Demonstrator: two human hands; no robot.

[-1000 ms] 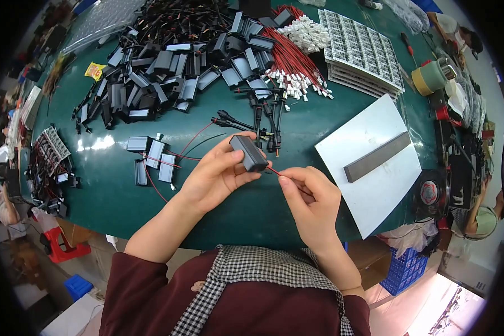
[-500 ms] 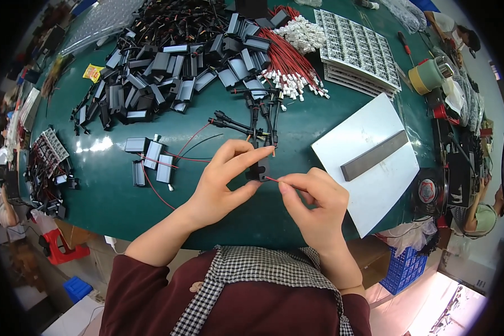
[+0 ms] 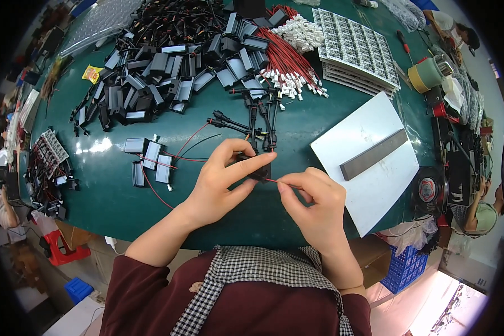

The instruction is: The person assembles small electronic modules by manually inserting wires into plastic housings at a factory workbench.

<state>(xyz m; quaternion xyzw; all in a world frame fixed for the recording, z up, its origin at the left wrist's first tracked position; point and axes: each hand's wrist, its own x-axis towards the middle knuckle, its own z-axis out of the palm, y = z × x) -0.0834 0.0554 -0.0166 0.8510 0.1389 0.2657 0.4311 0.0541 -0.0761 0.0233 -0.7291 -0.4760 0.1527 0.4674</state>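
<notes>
Over the bench (image 3: 112,196), the left hand (image 3: 221,176) holds a black case (image 3: 265,171) between thumb and fingers; the right hand (image 3: 316,196) pinches a red wire (image 3: 271,180) at its end. A steady case and a light, straight pinch would probably avoid kinks. The yellow packet's (image 3: 92,73) red print is too small to read.

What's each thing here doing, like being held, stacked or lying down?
Small black rectangular housing: held in left hand.
Thin red wire: pinched in right hand, running to housing.
Dark grey rectangular bar: lying on pale flat sheet.
Silver-grey and black housings: heaped loosely.
Red wires with white connectors: bunched together.
White gridded rectangular panels: stacked.
</notes>
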